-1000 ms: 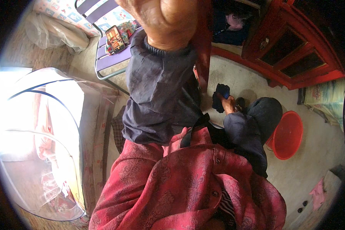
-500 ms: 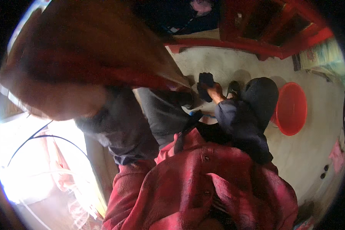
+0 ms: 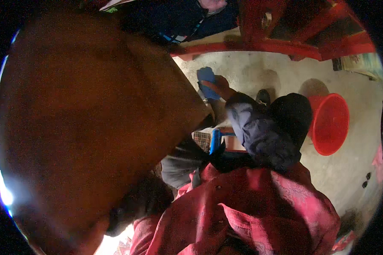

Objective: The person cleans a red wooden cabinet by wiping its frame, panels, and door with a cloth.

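Right hand (image 3: 220, 86) is drawn narrow and holds a blue cloth (image 3: 207, 77); I record one digit laid across its face, the remaining fingers poorly lit. The cloth is out in front of me, over the pale floor (image 3: 251, 66) and just beside the right-hand edge of a large brown panel (image 3: 102, 93). Whether the cloth touches the floor or the panel I cannot tell.

My right forearm, in a dark blue-grey sleeve (image 3: 259, 129), reaches forward past my bent knee (image 3: 290, 114).

Left hand: not distinguishable. My left sleeve (image 3: 142, 206) runs into deep shadow at the lower edge of the panel, which fills much of the view at close range; the grip on that side cannot be determined.

Surroundings: a red bucket (image 3: 332, 124) on the floor to my right, well apart from the cloth; a black shoe (image 3: 263, 97) between the two; red wooden furniture (image 3: 259, 46) beyond.
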Demonstrator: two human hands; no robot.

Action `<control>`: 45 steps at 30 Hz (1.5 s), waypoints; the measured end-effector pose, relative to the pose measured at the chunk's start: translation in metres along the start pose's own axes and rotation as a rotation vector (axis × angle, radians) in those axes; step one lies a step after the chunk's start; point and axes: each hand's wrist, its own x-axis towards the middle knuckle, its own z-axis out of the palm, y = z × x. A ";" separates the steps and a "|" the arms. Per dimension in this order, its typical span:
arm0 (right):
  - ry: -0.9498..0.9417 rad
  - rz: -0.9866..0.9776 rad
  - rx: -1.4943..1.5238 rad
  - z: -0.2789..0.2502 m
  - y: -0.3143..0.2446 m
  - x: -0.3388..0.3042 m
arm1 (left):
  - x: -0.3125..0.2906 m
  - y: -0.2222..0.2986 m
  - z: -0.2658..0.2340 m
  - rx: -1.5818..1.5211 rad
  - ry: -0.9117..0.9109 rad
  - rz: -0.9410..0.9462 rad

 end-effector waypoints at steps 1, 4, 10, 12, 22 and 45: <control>0.068 0.076 -0.239 -0.011 0.011 0.024 | 0.002 -0.010 0.007 -0.001 0.003 0.000; 0.068 0.220 -0.321 0.025 -0.011 0.056 | -0.006 -0.037 -0.009 0.103 0.015 -0.017; 0.043 0.104 -0.201 0.037 -0.015 0.130 | -0.014 -0.083 -0.024 0.228 0.041 -0.037; -0.013 0.016 0.035 0.045 0.031 0.166 | -0.017 -0.094 -0.026 0.265 0.041 -0.040; -0.001 0.386 -0.195 0.050 0.073 0.177 | -0.027 -0.103 -0.044 0.448 0.056 -0.023; 0.300 0.284 -0.799 0.026 0.058 -0.046 | -0.010 0.073 -0.048 0.739 0.243 0.290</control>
